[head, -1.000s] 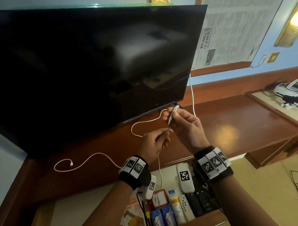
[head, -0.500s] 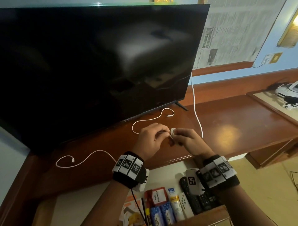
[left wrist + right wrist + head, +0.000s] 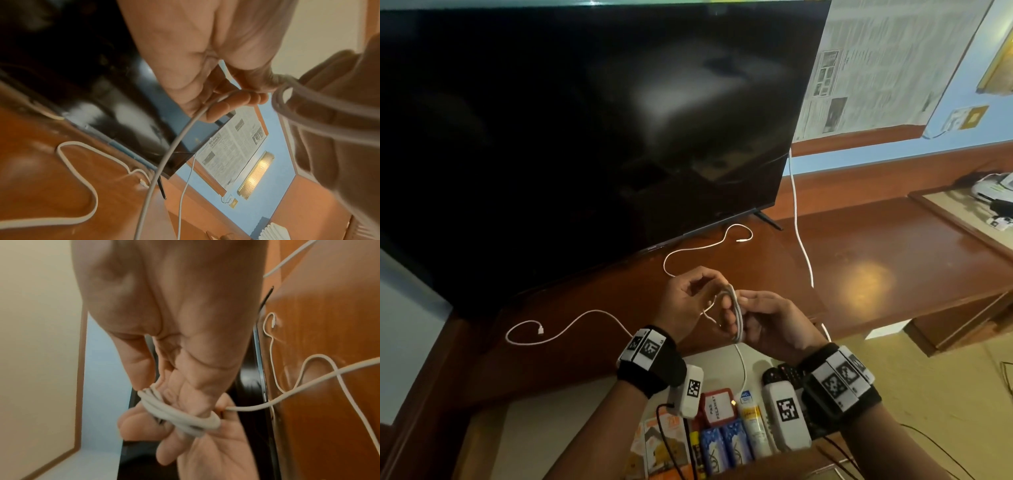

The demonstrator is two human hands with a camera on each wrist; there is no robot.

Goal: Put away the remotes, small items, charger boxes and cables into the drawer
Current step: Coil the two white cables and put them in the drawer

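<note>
White cable coil (image 3: pixel 736 317) sat pinched in my right hand (image 3: pixel 774 325), thumb and curled fingers clamped on a few bunched loops so they would not spring apart. The right wrist view showed those loops (image 3: pixel 180 417) wound tight against my fingertips, with one free strand running off toward the desk. My left hand (image 3: pixel 688 305) was closed on that free strand just beside the coil, its fingers (image 3: pixel 236 100) curled round the cord to feed it and keep some tension, which I judged was the reason for holding both hands close together above the desk edge.

From the coil a short tail dropped toward the open drawer (image 3: pixel 571 421) below my wrists. Already in the drawer lay dark remotes (image 3: pixel 784 375), a white tube (image 3: pixel 755 428), blue packets (image 3: pixel 726 448) and orange charger boxes (image 3: pixel 657 442), so most of the tidying looked done.

Two more white cables remained on the wooden desk (image 3: pixel 876 260): one (image 3: pixel 705 246) curling in front of the television (image 3: pixel 585 120), another (image 3: pixel 558 334) looping off to the left. A further white lead (image 3: pixel 799 233) hung down from behind the screen. I judged the coil needed a last wrap or two before it could go into the drawer.
</note>
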